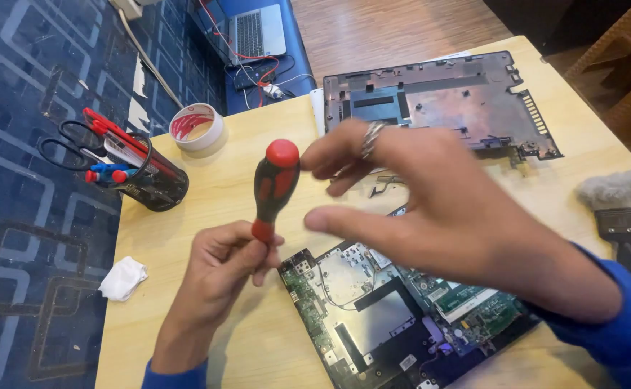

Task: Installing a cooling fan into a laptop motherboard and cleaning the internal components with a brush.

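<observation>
My left hand grips the lower end of a red and black screwdriver, holding it upright with the rounded red cap on top. My right hand, wearing a silver ring, hovers open just to the right of the handle, with fingers spread and not touching it. Below both hands lies an opened laptop with its green circuit board and metal shields exposed. The screwdriver's tip is hidden inside my left fist.
A removed laptop bottom cover lies at the table's far side. A black mesh cup with scissors and tools, a tape roll, a crumpled white tissue and a dusting brush sit around. Another laptop rests on the floor.
</observation>
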